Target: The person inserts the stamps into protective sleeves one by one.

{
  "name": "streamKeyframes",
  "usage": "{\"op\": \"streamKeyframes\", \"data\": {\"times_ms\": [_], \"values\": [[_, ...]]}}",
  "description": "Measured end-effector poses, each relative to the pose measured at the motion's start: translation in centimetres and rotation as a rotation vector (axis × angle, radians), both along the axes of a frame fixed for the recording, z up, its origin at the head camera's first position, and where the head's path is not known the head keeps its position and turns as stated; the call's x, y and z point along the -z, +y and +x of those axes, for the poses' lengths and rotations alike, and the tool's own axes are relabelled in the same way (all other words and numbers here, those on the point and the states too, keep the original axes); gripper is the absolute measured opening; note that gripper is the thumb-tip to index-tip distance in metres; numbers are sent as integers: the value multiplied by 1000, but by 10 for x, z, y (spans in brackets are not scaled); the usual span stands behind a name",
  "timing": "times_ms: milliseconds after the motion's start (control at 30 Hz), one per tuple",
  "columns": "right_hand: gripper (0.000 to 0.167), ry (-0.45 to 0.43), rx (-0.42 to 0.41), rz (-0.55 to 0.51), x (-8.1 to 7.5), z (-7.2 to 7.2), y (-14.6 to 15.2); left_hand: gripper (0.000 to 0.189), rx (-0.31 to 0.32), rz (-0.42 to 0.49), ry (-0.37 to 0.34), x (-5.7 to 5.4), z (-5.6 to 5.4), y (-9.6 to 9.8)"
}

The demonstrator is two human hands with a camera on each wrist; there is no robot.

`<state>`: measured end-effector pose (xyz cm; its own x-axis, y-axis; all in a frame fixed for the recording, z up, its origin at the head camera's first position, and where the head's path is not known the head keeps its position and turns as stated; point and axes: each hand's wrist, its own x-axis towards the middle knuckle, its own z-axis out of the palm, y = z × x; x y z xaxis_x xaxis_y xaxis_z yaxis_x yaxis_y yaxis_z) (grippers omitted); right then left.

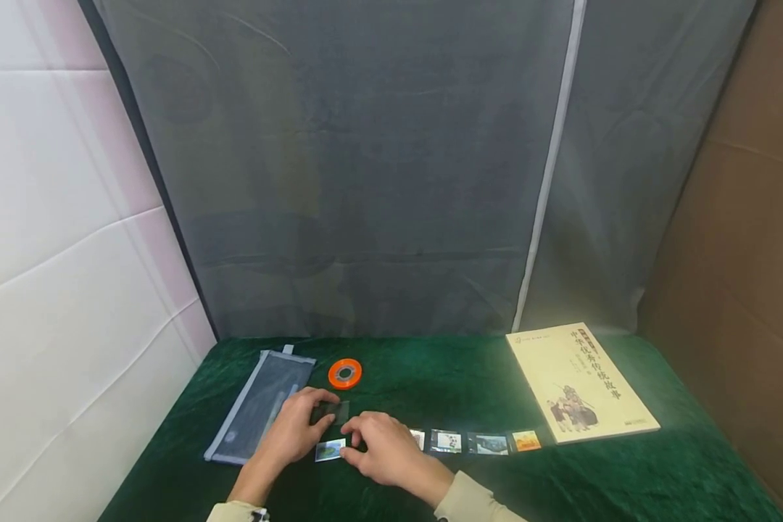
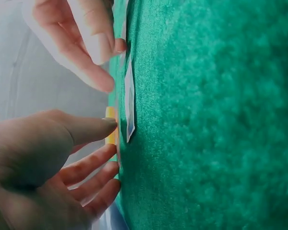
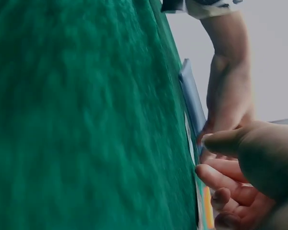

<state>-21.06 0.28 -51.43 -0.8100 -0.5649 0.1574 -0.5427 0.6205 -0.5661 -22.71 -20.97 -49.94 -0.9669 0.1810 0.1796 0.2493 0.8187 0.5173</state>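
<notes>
My left hand [image 1: 293, 428] rests its fingertips and thumb around a small clear sleeve [image 1: 341, 413], with a gap between thumb and fingers. Just below the sleeve lies a small stamp-like picture [image 1: 329, 450] in blue and green. My right hand [image 1: 383, 447] reaches in from the right, its thumb tip close to that picture's right edge; whether it touches cannot be told. In the left wrist view, the picture [image 2: 129, 105] appears edge-on, between the two hands. The right wrist view shows a gap between the right thumb and index finger [image 3: 211, 177].
Left of the hands lies a blue-edged mesh zip pouch [image 1: 261, 406]. An orange ring-shaped spool [image 1: 345, 374] sits behind them. Rightward runs a row of small pictures, including a panda one [image 1: 446, 441], a landscape [image 1: 488, 444] and an orange one [image 1: 526, 441], then a cream book [image 1: 581, 384].
</notes>
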Motion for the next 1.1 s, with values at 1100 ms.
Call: {"op": "streamKeyframes", "data": {"times_ms": [1100], "values": [[9, -52, 35, -87, -2, 5, -14, 33, -27, 35, -92, 0, -8, -2]]}}
